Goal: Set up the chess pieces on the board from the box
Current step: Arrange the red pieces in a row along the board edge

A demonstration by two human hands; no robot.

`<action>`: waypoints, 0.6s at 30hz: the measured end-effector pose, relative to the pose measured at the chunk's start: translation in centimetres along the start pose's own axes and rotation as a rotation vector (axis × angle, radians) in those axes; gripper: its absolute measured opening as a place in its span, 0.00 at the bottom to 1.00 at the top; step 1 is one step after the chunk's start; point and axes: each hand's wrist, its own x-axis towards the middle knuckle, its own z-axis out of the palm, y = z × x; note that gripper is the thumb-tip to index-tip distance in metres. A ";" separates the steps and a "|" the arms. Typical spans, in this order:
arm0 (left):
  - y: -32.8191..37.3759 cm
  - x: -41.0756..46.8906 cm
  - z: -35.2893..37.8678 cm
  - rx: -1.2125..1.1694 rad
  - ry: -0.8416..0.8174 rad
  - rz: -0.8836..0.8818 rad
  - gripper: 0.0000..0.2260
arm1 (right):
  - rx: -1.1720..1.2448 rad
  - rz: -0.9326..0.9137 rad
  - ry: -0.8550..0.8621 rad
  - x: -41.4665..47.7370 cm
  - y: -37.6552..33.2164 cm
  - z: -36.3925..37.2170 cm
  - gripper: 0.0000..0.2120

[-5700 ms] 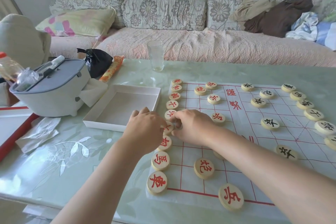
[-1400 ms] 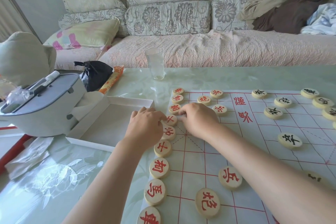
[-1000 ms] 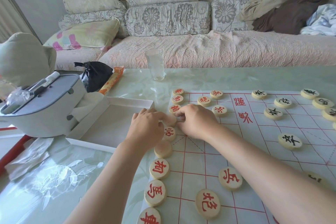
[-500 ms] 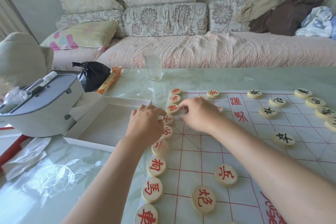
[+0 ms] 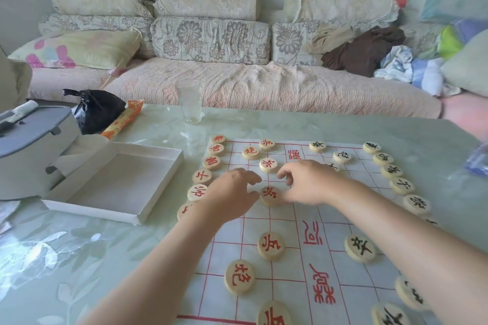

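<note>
Two hands flank a red piece (image 5: 269,195) toward the board's (image 5: 303,219) left edge. The left hand (image 5: 232,196) and right hand (image 5: 307,185) are both loose-fingered, gripping nothing, thumbs beside it. The box (image 5: 124,185) lies just beyond that edge.

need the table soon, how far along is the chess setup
Nearly done, it seems. The white box looks empty, and red pieces and black pieces stand on the board. The left hand and right hand are at one red piece mid-board, the left thumb touching it. Left: probably just straightening; the near edge is out of view.
</note>
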 end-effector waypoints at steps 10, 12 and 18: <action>-0.2 0.9 0.8 -0.132 -0.104 0.028 0.24 | 0.094 -0.077 -0.027 0.6 -0.5 1.3 0.22; -0.3 0.8 0.8 -0.141 -0.092 0.033 0.26 | 0.130 -0.074 -0.030 0.7 -0.5 1.5 0.24; -0.4 0.5 0.9 -0.159 -0.092 0.038 0.25 | 0.129 -0.083 -0.046 0.5 -0.8 1.8 0.23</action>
